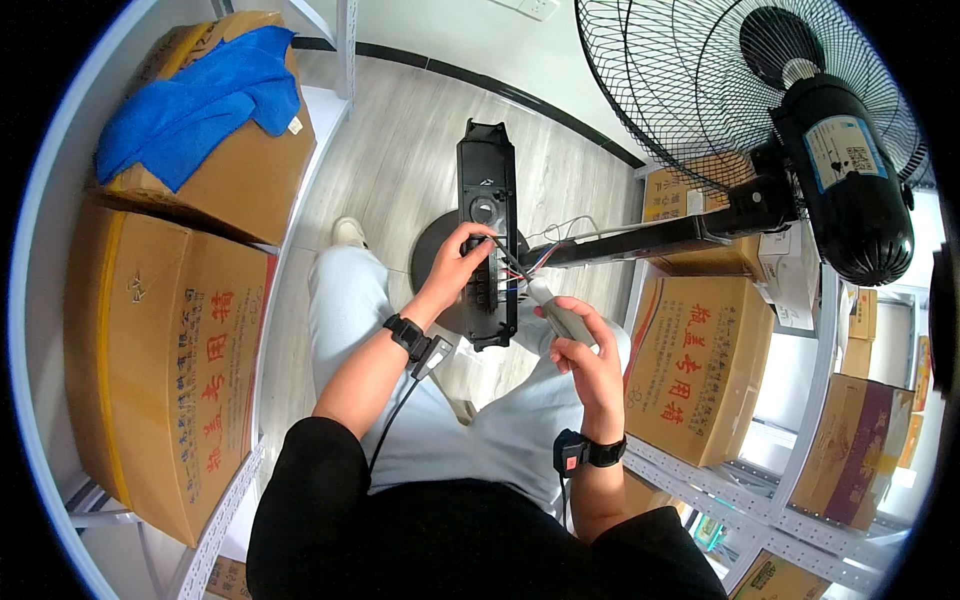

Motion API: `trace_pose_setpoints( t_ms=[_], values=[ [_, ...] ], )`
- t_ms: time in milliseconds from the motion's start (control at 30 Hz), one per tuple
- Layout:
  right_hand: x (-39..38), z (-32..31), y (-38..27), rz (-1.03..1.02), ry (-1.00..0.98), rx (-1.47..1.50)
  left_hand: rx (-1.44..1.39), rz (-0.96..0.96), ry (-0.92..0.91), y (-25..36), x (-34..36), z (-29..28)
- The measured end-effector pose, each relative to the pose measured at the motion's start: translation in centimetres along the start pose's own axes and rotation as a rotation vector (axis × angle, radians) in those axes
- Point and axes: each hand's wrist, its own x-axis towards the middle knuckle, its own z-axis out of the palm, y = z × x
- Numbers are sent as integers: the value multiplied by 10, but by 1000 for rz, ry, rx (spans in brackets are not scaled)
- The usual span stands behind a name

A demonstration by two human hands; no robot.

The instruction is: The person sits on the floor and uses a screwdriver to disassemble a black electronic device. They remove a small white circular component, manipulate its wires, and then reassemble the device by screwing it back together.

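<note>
A long black fan control housing [487,180] stands open in front of me, its inner parts and coloured wires [543,258] exposed. My right hand [588,350] grips a grey-handled screwdriver [566,316] from the right. The tool's thin dark shaft slants up and left across the housing. At the shaft's far end, my left hand [460,265] is closed with its fingertips together over the housing; what they pinch is hidden. The black fan pole [630,240] runs from beside the housing to the caged fan head [835,170] at upper right.
Cardboard boxes fill shelves on the left [170,370] and right [695,365]. A blue cloth [205,105] drapes over the upper left box. Beneath the housing lies a round black base [430,255] on the wood-look floor [400,110]. My legs flank it.
</note>
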Motion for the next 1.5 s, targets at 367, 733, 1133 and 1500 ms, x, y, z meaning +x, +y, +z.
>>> trace_pose_setpoints(
  t_ms=[367, 733, 1133, 1500],
  values=[
    [-6, 0, -2, -22, 1, 10, -211, -88, 49, -5, 0, -2],
    [-4, -1, 0, -29, -45, 24, -382, -191, -27, -7, -1, -5],
    [0, -26, 5, -124, -117, -361, -507, -316, -53, -9, -1, -7],
    [2, -37, 5, -267, -224, -609, -595, -330, -117, 1, -2, -6]
  ],
)
